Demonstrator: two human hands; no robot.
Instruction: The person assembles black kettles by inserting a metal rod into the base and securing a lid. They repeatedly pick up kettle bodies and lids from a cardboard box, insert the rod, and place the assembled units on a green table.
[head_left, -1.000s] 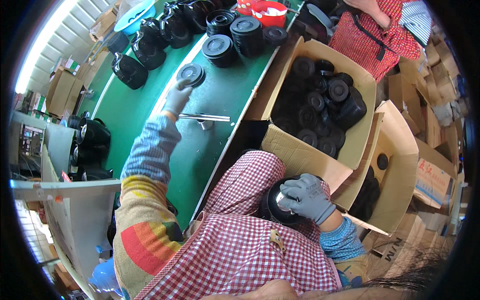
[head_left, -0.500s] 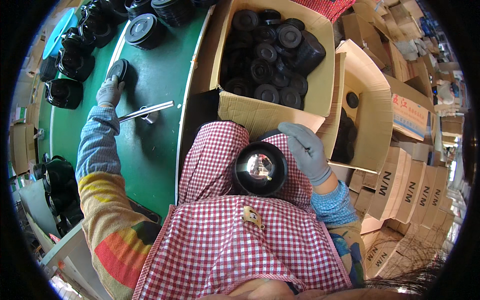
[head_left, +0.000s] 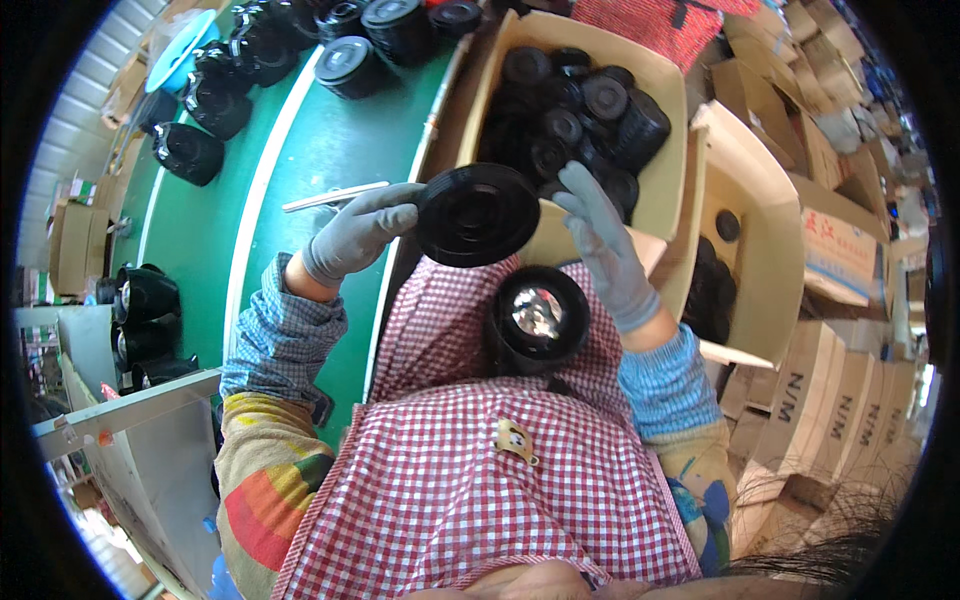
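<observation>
A round black lid (head_left: 478, 215) is raised above my knees, gripped at its left edge by my gloved left hand (head_left: 362, 232). My right hand (head_left: 608, 250), also in a grey glove, is to the right of the lid with its fingers stretched out and nothing in them. Between my thighs, on the checked apron (head_left: 450, 430), stands a round black pot (head_left: 575, 335) with a shiny, mirror-like inside. Behind my left hand, a metal bar (head_left: 318, 199) is partly visible on the green table; the hand covers some of it.
Black pots (head_left: 188, 153) and stacked black lids (head_left: 346, 64) stand along the green table (head_left: 195, 255) at left. A cardboard box (head_left: 672, 195) of black lids is ahead, with a second box (head_left: 765, 290) beside it. Closed cartons (head_left: 800, 400) are stacked at right.
My left hand has lifted the black lid off the green table and carried it right, over my lap. My right hand's fingers have straightened. The view has shifted.
</observation>
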